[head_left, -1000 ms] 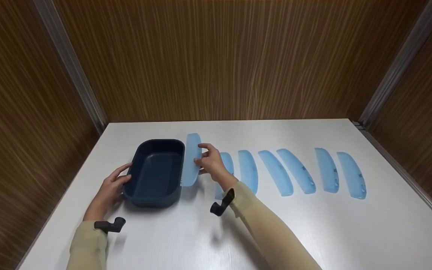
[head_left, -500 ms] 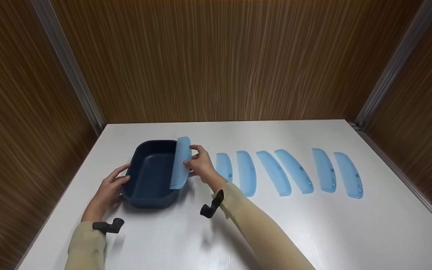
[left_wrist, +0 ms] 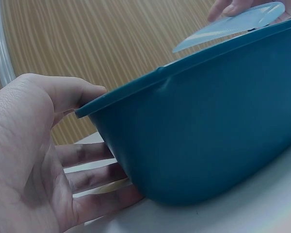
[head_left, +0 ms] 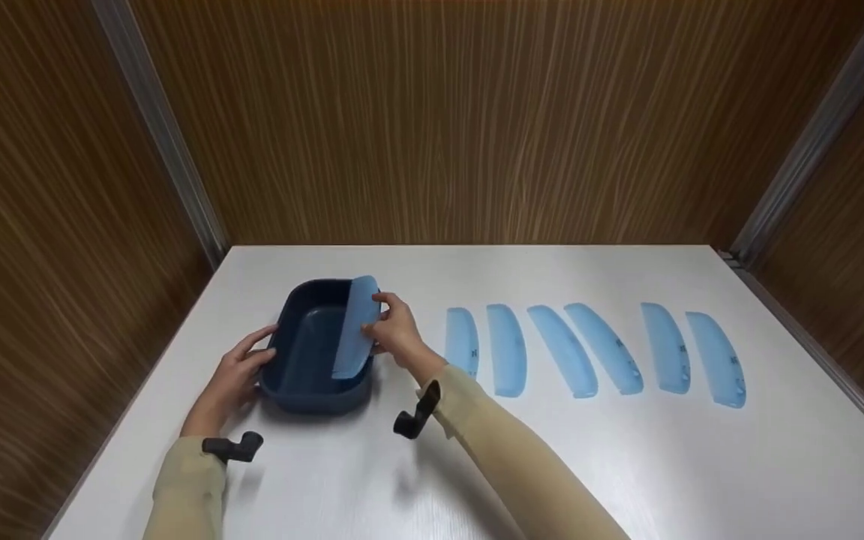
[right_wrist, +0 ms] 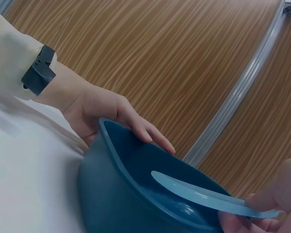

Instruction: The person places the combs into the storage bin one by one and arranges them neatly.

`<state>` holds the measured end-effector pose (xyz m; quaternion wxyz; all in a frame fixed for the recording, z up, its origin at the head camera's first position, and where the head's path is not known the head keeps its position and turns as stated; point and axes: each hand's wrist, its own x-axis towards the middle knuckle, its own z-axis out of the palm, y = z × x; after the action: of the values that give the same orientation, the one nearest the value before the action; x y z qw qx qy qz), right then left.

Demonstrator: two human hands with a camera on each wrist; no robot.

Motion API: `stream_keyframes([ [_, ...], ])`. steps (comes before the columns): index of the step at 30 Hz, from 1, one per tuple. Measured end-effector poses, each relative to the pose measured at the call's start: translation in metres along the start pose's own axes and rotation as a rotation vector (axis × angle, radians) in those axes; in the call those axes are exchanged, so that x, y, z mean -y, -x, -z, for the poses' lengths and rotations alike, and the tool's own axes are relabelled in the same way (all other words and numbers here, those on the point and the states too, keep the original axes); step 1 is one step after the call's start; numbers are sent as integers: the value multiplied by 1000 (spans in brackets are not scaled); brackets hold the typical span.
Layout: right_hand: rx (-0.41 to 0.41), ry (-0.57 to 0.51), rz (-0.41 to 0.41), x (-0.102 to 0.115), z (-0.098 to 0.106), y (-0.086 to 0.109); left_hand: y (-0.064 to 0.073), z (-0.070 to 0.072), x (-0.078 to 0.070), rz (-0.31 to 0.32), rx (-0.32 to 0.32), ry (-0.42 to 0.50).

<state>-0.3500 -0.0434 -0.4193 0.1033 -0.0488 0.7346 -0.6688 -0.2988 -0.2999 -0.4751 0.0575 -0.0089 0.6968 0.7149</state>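
Observation:
A dark blue plastic basin (head_left: 319,401) stands on the left of the white table. My left hand (head_left: 233,379) holds its left side; in the left wrist view, the upper fingertip rests on the rim while other fingers lie against the outer wall. My right hand (head_left: 398,330) pinches a translucent light blue comb (head_left: 357,330) by its curved back, between thumb and fingers. The comb slants over the basin's right rim, its straight edge over the opening. Several similar combs (head_left: 507,350) lie spread in a row on the table to the right.
The white table (head_left: 552,465) carries everything. Wood-grain panels (head_left: 477,127) rise behind it and on both sides, with metal strips (head_left: 158,127) in the corners. Black camera mounts (head_left: 233,448) sit on both wrists.
My right hand has moved the comb leftward from beside the basin to over its right rim and opening. The left hand has stayed at the basin's left side.

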Motion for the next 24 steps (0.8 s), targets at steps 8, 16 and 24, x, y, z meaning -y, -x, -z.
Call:
stream_keyframes([
  [8, 8, 16, -10, -2, -15, -2, 3, -2, 4, -5, -14, -21],
  [16, 8, 49, 16, -2, -27, -2, 5, -3, 3, -25, -25, -20],
  [24, 8, 118, 1, -4, -36, -4, 7, -6, 0, -27, -29, -49],
])
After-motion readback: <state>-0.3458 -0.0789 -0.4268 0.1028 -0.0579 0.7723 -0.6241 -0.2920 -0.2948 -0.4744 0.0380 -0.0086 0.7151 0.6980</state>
